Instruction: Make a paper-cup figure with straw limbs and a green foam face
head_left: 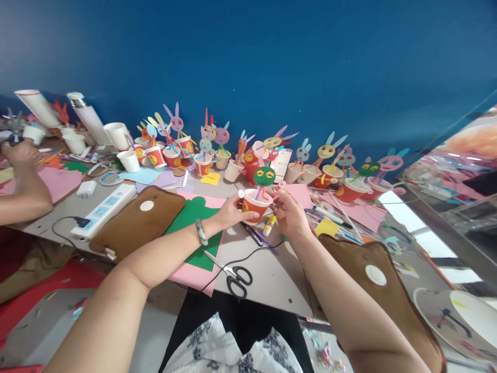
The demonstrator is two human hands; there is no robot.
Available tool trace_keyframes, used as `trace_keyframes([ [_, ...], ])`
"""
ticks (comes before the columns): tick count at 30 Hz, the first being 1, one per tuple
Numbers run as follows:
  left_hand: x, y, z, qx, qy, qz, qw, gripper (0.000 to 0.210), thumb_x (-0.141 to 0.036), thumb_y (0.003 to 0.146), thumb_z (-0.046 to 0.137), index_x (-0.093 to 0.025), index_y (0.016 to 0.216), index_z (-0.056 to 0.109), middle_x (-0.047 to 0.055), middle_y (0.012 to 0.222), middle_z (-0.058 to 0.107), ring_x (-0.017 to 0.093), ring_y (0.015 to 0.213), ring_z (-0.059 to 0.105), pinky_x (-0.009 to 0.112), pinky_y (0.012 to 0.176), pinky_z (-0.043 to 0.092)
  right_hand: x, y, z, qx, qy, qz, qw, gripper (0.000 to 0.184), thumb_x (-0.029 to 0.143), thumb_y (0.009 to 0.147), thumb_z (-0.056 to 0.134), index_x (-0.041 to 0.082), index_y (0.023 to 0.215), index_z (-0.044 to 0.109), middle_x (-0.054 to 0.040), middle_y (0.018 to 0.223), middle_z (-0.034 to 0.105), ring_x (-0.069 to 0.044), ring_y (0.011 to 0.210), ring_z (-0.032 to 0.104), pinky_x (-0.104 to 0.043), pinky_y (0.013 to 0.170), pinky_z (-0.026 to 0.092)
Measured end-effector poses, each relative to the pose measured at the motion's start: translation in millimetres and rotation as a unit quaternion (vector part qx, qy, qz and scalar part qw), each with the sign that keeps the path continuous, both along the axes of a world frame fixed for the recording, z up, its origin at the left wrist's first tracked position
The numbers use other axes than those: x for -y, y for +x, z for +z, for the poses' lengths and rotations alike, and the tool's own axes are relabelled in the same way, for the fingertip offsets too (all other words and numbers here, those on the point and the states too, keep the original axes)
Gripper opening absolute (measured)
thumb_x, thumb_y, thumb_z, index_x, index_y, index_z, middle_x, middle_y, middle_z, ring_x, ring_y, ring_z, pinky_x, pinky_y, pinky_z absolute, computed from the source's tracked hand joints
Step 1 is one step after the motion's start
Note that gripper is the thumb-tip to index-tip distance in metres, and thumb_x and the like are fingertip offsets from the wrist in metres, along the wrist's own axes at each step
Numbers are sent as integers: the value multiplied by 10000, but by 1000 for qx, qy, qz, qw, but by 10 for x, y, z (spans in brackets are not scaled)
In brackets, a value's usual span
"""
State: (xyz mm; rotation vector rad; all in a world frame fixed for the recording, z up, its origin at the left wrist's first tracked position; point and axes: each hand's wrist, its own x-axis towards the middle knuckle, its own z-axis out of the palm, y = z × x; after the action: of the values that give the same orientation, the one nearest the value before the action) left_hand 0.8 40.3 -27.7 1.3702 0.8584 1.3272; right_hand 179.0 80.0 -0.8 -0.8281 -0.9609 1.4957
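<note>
My left hand point(232, 211) grips a red paper cup point(254, 212) with a white rim from its left side, thumb across the front. A green paper face point(264, 176) with yellow eyes rises from the cup on a thin strip. A small pale disc point(241, 194) shows at the rim by my left fingers. At the cup's right side, my right hand point(290, 213) has its fingers closed at a small pink paper piece point(282, 185) with markings; its fingertips are partly hidden. Just below lies a yellow-and-white glue stick point(269, 226).
Black-handled scissors point(237, 280) and a cable lie near the table edge. Green paper point(194, 228) is to the left, beside a brown pouch point(140, 220) and a power strip point(106, 207). Finished-looking cup figures point(203, 163) line the blue wall. Another person's arm point(25, 181) is far left.
</note>
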Motion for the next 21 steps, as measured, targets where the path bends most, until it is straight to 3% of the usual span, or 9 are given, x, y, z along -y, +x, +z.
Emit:
trace_keyframes([
  [9,24,12,-37,-34,-6,4,999,685,-450,641,890,-101,1168,625,157,1130,718,230,966,680,358,877,546,-81,55,14,13,-25,-80,996,299,464,677,801,208,817,738,-20,808,758,-136,737,678,-221,607,515],
  [21,59,22,-24,-52,9,-26,998,671,-398,674,882,-114,1224,624,152,1155,712,233,988,682,355,900,539,-137,89,-65,37,45,-77,995,358,537,639,856,225,692,687,41,649,657,-77,564,540,-222,579,463],
])
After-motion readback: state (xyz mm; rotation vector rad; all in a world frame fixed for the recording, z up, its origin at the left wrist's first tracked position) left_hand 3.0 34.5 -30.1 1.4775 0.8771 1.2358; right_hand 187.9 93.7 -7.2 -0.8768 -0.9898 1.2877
